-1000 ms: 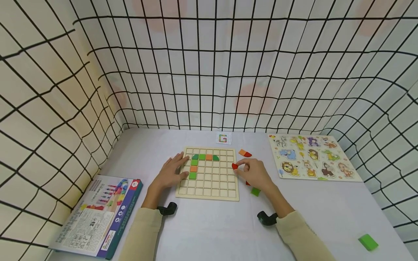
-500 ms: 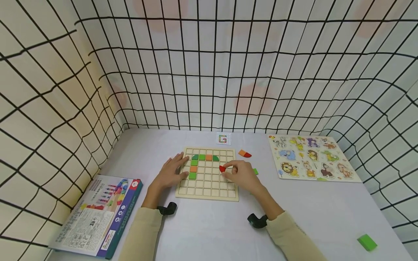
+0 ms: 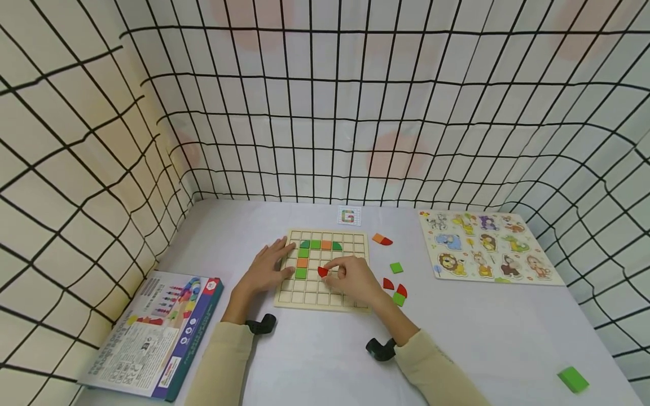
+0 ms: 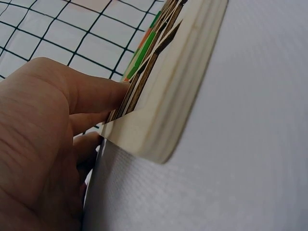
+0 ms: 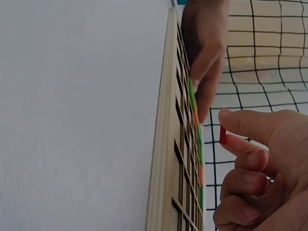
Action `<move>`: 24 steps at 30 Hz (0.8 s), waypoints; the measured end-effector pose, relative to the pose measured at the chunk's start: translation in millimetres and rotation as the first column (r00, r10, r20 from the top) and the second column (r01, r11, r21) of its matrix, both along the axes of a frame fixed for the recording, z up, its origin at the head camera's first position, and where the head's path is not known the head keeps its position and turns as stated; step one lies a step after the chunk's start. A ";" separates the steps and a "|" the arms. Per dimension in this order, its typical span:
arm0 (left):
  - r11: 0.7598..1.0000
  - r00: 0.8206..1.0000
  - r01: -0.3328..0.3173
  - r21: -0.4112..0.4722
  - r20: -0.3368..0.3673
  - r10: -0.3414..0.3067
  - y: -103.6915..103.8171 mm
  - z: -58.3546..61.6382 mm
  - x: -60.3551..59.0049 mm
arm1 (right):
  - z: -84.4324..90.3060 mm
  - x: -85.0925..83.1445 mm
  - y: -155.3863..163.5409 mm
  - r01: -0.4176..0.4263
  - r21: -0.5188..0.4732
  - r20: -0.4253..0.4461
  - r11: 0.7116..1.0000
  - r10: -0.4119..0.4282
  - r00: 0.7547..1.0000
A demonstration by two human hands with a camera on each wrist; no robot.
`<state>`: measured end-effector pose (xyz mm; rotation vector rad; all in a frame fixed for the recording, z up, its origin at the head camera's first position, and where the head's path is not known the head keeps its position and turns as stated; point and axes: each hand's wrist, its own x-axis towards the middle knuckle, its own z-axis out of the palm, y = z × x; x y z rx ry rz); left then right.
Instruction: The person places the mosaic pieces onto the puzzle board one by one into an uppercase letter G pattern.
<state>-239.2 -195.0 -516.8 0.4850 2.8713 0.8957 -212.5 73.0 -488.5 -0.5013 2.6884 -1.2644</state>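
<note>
I see my right hand (image 3: 355, 278) pinching a red quarter-circle wooden piece (image 3: 322, 272) just above the square wooden grid board (image 3: 325, 301), frame centre | my left hand (image 3: 266, 269) lies flat, fingers straight, on the board's left edge | loose red and green pieces (image 3: 395, 287) right of board.

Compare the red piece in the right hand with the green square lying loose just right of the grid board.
The red piece is a quarter-round wedge; the green square has four straight sides. The red piece is pinched by the right hand over the grid board; the green square lies flat on the table, untouched. Both look like thin tiles, about one cell wide.
</note>
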 end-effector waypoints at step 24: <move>1.000 1.000 0.009 -0.030 -0.013 -0.010 -0.9 1.8 -0.3 | -15.2 9.0 -45.1 -0.085 0.084 -0.002 0.993 0.086 0.996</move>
